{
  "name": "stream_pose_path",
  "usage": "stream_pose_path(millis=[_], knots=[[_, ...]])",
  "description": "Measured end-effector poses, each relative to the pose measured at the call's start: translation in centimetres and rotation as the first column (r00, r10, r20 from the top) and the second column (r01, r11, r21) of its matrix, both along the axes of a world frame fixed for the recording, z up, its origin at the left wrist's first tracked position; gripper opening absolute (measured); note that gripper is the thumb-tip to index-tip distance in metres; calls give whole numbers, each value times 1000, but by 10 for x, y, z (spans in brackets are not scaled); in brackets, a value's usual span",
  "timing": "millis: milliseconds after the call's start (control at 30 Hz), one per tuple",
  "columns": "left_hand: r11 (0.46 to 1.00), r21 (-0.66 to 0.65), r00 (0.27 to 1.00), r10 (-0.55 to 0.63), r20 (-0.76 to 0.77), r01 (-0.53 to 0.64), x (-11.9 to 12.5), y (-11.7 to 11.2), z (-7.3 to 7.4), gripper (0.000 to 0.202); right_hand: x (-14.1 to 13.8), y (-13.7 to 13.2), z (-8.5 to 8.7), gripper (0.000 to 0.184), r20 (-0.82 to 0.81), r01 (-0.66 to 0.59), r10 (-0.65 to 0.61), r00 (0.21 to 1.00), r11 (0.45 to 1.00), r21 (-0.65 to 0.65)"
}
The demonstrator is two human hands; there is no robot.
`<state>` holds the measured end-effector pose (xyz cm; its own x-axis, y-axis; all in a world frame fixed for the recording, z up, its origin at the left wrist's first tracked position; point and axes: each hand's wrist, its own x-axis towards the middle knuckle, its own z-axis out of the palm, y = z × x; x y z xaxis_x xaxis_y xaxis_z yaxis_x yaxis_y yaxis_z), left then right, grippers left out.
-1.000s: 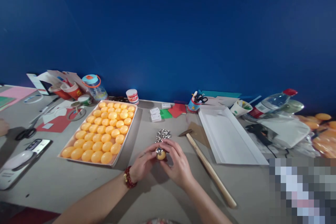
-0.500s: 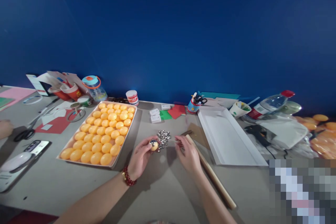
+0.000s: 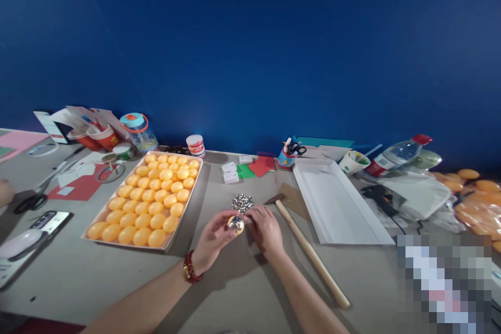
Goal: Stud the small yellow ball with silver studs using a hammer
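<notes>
My left hand holds a small orange ball with shiny silver studs on its face, fingers curled round it. My right hand is closed in a pinch right beside the ball, its fingertips at the ball's right side; what it pinches is too small to make out. A small heap of silver studs lies on the grey table just beyond both hands. A red bead bracelet sits on my left wrist.
A tray of several orange balls lies to the left. A wooden-handled hammer lies to the right, beside a white tray. Cups, scissors, paper, a water bottle and a phone crowd the table edges. Another person's hand shows far left.
My right hand went out to the stud heap and came back to the ball. My left hand kept the ball and moved it slightly right and nearer to me.
</notes>
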<state>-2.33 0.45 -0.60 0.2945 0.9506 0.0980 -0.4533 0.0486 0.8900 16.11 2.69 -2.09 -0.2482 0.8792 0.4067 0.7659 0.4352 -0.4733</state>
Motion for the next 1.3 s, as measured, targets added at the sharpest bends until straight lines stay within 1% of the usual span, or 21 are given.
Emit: stream_pose_path(millis=[133, 300, 367, 433, 500, 600, 667, 767, 800, 900, 933, 967, 1033, 1133, 1233, 1300], knots=[[1000, 11, 1000, -1, -8, 1, 0, 0, 2, 35, 0, -1, 2, 15, -14, -2, 2, 1000, 1000, -5], [999, 28, 1000, 18, -18, -17, 0, 0, 2, 35, 5, -5, 1, 14, -95, 6, -8, 995, 1000, -17], [999, 33, 999, 15, -30, -14, -1, 0, 2, 34, 8, -6, -1, 13, -142, 22, -29, 989, 998, -50], [1000, 25, 999, 11, -43, -10, -1, 0, 2, 33, 9, -8, -2, 12, -239, 31, -62, 969, 991, -132], [1000, 18, 999, 14, -50, -13, -2, 0, 1, 34, 8, -8, -2, 10, -376, 17, -107, 920, 972, -236], [1000, 24, 999, 17, -41, -16, -2, 0, -3, 35, 7, -7, -2, 13, -586, -52, -196, 786, 924, -379], [1000, 25, 1000, 7, -24, -7, -2, 1, -8, 34, 5, -6, -3, 18, -659, -108, -234, 715, 894, -434], [1000, 4, 1000, -9, 13, 9, -1, 3, -13, 34, 5, -5, -4, 25, -703, -183, -251, 666, 858, -480], [1000, -9, 1000, -11, 27, 11, -1, 4, -14, 34, 5, -5, -4, 26, -732, -229, -261, 629, 838, -496], [998, -63, 998, -9, 58, 13, 0, 6, -12, 35, 5, -8, 0, 30, -829, -389, -319, 459, 767, -510], [997, -79, 998, -7, 66, 12, 0, 6, -11, 36, 5, -9, 2, 30, -847, -425, -344, 406, 749, -508], [996, -94, 997, -2, 74, 9, 1, 6, -10, 36, 4, -10, 4, 30, -854, -447, -366, 370, 736, -509], [993, -116, 996, 4, 88, 6, 1, 6, -7, 35, 3, -12, 8, 30, -855, -474, -403, 327, 713, -517], [989, -146, 994, -1, 105, 17, 2, 5, -2, 38, 2, -14, 14, 29, -858, -520, -426, 288, 682, -513], [986, -160, 993, -21, 115, 39, 2, 4, 0, 35, 3, -17, 20, 27, -872, -560, -425, 245, 672, -485], [988, -146, 994, -36, 103, 51, 1, 4, 0, 32, 4, -19, 24, 25, -879, -582, -418, 229, 665, -467]])
